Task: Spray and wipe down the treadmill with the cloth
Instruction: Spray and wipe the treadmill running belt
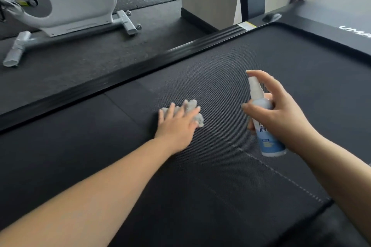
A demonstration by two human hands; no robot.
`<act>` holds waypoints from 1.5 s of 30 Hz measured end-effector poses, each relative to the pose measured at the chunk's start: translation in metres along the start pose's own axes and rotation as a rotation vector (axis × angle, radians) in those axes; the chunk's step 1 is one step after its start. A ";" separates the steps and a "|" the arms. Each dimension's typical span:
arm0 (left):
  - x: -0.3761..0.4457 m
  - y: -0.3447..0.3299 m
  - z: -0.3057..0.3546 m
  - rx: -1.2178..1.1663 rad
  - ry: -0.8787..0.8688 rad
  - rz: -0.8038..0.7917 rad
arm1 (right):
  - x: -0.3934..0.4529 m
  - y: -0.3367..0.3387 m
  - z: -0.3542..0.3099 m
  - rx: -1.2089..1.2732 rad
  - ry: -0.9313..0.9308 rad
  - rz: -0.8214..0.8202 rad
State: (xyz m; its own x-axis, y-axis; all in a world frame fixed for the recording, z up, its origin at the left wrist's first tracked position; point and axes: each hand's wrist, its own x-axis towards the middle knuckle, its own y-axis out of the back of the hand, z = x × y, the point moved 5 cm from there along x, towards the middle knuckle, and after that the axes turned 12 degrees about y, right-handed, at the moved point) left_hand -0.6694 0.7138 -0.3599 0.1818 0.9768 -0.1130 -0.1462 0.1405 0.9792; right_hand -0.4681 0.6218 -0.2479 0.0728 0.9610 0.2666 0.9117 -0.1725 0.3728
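Treadmill belt [230,78]: my left hand [178,124] presses the grey cloth [192,106] flat on it mid-deck, fingers [170,109] spread and nearly straight over the wad. My right hand [279,114] holds the spray bottle [267,126] just beside and above the belt, fingers curled round its body, index raised over the nozzle. Judgement: spraying and wiping are underway; no wet patch discernible, so the side rail [140,66] and most of the belt look left to do.

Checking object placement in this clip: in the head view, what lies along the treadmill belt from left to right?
left hand pressing the grey cloth on the treadmill belt → spray bottle → right hand gripping it.
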 end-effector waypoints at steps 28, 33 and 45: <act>-0.061 -0.009 0.085 -0.080 -0.244 -0.244 | -0.012 0.004 -0.020 -0.007 0.097 -0.008; -0.100 -0.022 0.104 0.012 -0.367 -0.182 | -0.015 0.009 -0.019 -0.009 0.083 -0.014; -0.081 -0.011 0.013 0.085 -0.171 -0.055 | -0.020 0.023 -0.014 0.110 0.069 0.007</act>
State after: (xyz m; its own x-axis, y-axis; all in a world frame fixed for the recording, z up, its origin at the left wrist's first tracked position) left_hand -0.6704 0.6307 -0.3592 0.3511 0.9253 -0.1437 -0.0501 0.1718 0.9839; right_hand -0.4546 0.5953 -0.2320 0.0548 0.9419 0.3313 0.9504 -0.1510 0.2720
